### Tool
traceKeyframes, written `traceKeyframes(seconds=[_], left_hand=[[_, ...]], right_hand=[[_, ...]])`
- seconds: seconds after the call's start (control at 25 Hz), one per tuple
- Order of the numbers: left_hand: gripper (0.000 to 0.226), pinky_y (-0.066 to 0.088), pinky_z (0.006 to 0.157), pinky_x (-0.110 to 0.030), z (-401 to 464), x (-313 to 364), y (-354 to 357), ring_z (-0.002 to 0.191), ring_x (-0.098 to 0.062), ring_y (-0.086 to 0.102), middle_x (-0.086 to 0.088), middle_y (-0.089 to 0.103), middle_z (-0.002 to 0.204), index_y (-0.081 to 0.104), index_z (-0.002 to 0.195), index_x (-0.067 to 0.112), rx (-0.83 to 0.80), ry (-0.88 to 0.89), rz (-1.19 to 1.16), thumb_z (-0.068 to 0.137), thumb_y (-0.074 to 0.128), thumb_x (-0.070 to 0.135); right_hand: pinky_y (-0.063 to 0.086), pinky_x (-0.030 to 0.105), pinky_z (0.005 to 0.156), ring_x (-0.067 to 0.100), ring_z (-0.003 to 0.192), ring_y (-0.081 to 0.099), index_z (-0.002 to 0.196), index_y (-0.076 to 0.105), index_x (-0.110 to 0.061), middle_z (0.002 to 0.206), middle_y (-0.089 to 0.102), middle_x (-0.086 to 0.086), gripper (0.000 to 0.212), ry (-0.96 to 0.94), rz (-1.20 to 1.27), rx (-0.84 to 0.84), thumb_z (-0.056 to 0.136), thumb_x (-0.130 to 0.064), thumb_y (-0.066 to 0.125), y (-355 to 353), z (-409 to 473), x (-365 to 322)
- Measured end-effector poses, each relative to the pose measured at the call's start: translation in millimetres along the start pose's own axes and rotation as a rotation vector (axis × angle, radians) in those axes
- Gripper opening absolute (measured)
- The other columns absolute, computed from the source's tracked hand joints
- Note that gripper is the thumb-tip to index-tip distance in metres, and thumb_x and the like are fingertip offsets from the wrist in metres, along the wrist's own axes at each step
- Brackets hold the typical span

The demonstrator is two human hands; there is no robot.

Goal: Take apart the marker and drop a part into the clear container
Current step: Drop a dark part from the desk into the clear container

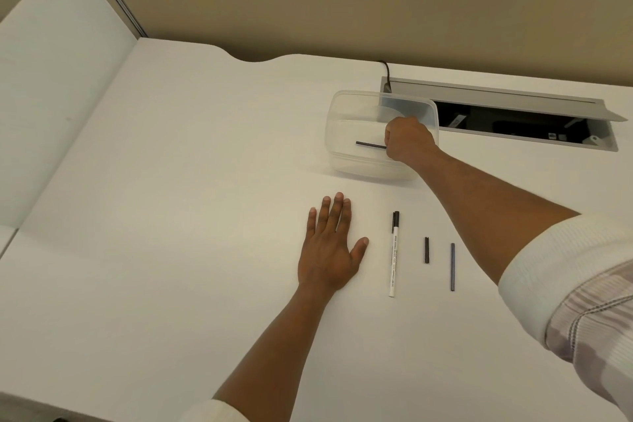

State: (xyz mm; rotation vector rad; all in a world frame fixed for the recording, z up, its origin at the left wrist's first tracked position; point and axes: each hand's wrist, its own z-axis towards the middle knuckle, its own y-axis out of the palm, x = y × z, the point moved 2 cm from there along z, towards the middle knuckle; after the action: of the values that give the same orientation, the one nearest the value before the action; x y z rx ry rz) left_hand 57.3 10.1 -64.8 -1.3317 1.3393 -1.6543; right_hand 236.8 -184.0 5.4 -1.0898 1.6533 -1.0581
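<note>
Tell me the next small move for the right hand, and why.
Probably release the grip: the right hand pinches a thin black rod over the clear container, apparently inside its rim. Letting go should drop the part in. The left hand lies flat on the table.

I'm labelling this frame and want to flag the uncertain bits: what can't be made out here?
- Right hand fingertips: head view, hidden behind its own knuckles, so the grip on the thin black rod over the clear container is unclear.
- Printing on the white marker barrel: too small to read.
- Inside of the open cable tray: dark, contents unclear.
- Black cable: its lower end is hidden by the container.
</note>
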Motion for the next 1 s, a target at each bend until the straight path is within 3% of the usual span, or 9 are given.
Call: traceKeyframes(seconds=[0.52, 0.68, 0.8, 1.0], left_hand=[[0.074, 0.003, 0.123, -0.044, 0, -1, 2, 0.15, -0.016, -0.01, 0.001, -0.002, 0.165, 0.003, 0.156, 0.017, 0.009, -0.001, -0.006, 0.098, 0.028, 0.057], [0.074, 0.001, 0.123, -0.043, 0, -1, 3, 0.15, -0.015, -0.01, 0.001, -0.002, 0.165, 0.003, 0.155, 0.017, 0.016, 0.001, -0.014, 0.098, 0.029, 0.056], [0.074, 0.0, 0.123, -0.042, -1, -1, 3, 0.15, -0.015, -0.011, 0.001, -0.003, 0.165, 0.002, 0.155, 0.018, 0.011, 0.006, -0.01, 0.098, 0.028, 0.057], [0.074, -0.002, 0.123, -0.042, -2, -1, 1, 0.15, -0.016, -0.013, 0.0, -0.004, 0.164, 0.002, 0.155, 0.017, -0.006, 0.013, 0.014, 0.098, 0.025, 0.057]], right_hand=[[0.056, 0.042, 0.089, 0.035, 0.101, 0.064, 0.112, 0.066, -0.007, 0.12, 0.059, 0.016, 0.03, -0.005, 0.017, -0.006, 0.083, -0.004, 0.063, -2, 0, 0], [0.055, 0.038, 0.081, 0.031, 0.1, 0.063, 0.099, 0.067, -0.009, 0.113, 0.064, 0.013, 0.015, -0.062, 0.08, 0.001, 0.086, -0.012, 0.06, -9, -4, -2], [0.048, 0.031, 0.071, 0.027, 0.094, 0.063, 0.082, 0.064, -0.016, 0.101, 0.069, 0.008, 0.012, -0.127, 0.153, 0.07, 0.088, -0.013, 0.054, -20, -15, -5], [0.046, 0.03, 0.074, 0.026, 0.094, 0.061, 0.091, 0.069, -0.009, 0.097, 0.069, 0.007, 0.021, -0.215, 0.299, 0.289, 0.088, -0.008, 0.048, -46, -43, 4]])
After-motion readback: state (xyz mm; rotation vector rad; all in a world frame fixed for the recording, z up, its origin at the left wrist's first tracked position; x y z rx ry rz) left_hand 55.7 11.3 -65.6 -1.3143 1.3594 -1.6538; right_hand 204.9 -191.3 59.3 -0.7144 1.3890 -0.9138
